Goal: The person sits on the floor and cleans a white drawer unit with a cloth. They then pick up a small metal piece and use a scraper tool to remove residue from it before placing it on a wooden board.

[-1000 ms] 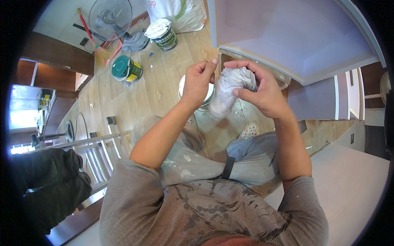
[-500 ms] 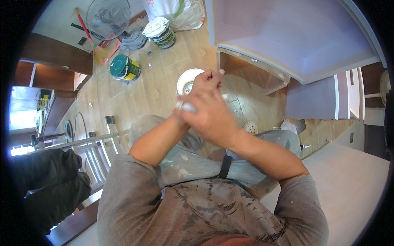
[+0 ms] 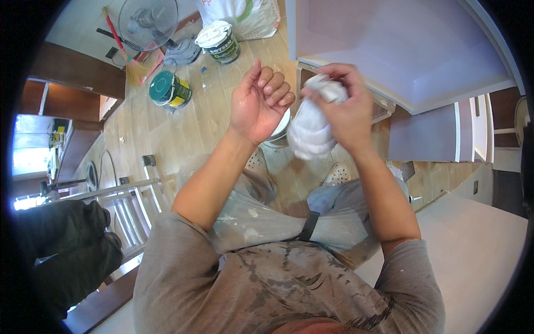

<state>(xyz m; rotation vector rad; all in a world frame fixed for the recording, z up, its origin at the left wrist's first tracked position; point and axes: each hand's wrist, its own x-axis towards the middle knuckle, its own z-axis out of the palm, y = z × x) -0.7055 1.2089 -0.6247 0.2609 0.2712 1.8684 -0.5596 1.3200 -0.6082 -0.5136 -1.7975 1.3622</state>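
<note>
My left hand [image 3: 261, 102] is raised, palm up, with its fingers loosely curled and nothing in it. To its right, my right hand [image 3: 349, 108] grips a bunched white cloth [image 3: 313, 131], which hangs down and is slightly blurred. The cloth and my left wrist partly cover a round white-rimmed container [image 3: 282, 125] on the floor, so its contents are mostly hidden.
A green-lidded paint bucket [image 3: 162, 87] and another bucket with a white cover [image 3: 216, 36] stand at far left. Behind them are a fan [image 3: 149, 22] and a broom [image 3: 135, 72]. A pale cabinet [image 3: 389, 55] rises at far right; a metal ladder [image 3: 130, 214] lies at left.
My hands were together, right over left forearm, and have parted. The right hand has moved right and up, with the white cloth now in plain view; the left has turned palm up.
</note>
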